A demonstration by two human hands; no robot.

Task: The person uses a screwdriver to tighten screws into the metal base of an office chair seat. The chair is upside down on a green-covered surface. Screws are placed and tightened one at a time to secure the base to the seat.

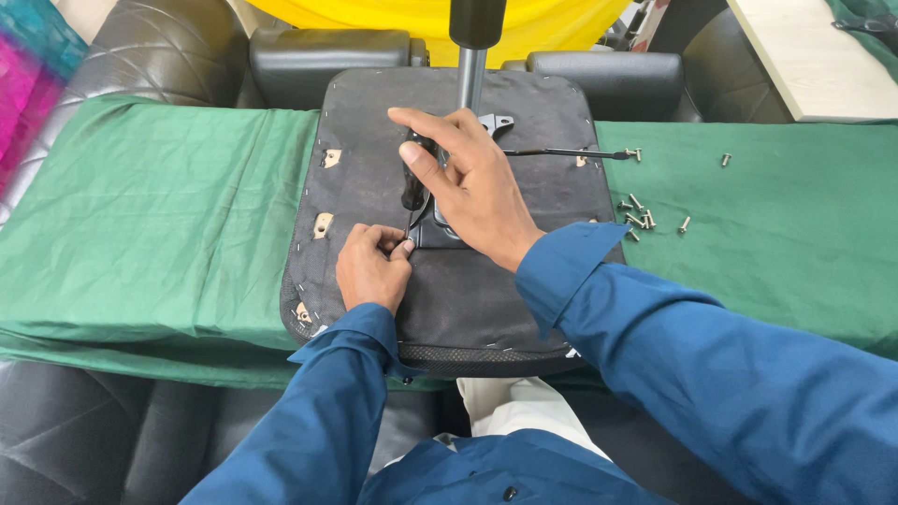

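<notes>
Nearest the camera, two blue sleeves reach over an upturned chair seat point(374, 140) lying underside up on a green cloth point(168, 243). The left hand point(371, 268) rests low on the seat, its fingers pinched narrow at the tip of a screwdriver point(415, 182), seemingly steadying a screw there, though the screw itself is too small to make out. Just beyond, the right hand point(472, 182) is wrapped around the screwdriver's dark handle, fingers curled tight, the tool standing nearly upright at the edge of the metal base plate point(496, 122) in the seat's middle. By the look of it, the work on the plate is partway: one fastening is under the tool, while a cluster of loose screws point(638, 218) lies well apart on the cloth to the right, with single ones farther off, so several remain out of the seat. A thin black rod point(561, 152) lies across the seat's far right. Farther back, the gas column point(471, 65) rises from the plate, with armrests point(327, 51) behind.
</notes>
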